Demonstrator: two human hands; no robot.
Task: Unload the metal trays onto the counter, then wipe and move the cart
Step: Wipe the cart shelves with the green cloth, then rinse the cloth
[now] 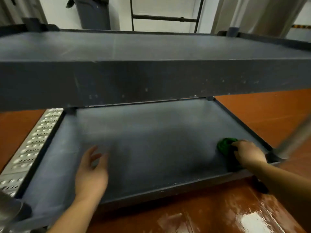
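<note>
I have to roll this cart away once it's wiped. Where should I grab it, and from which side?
Judging by its shape, grip the top shelf by its thick near edge, from the near side: it is a broad, straight lip at standing height. The lower shelf, where the right hand presses the green cloth, sits too low.

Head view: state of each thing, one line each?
Top shelf: bare, no trays on it.
Lower shelf: bare, being wiped.
Green cloth: bunched, pressed on the lower shelf near its right edge.
Right hand: gripping the cloth.
Left hand: open, fingers spread over the lower shelf; contact unclear.
Floor: wet, glossy.
</note>
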